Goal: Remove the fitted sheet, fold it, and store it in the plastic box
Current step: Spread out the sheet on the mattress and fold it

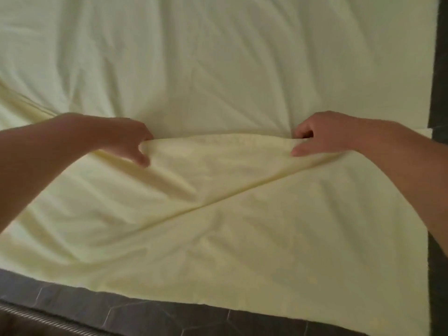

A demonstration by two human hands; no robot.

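Head view: both hands' grip on unlabelled pale-yellow fitted sheet (218, 214).

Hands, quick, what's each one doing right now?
Left hand: closed, pinching the edge of the yellow sheet.
Right hand: closed, pinching the same edge.

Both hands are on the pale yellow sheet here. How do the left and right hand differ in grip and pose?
The left hand comes in from the lower left and is blurred; the right hand comes from the right edge and is sharper. The left hand's fingers curl down over the sheet edge; the right hand's thumb lies flatter on the cloth. Both pinch the same gathered edge.
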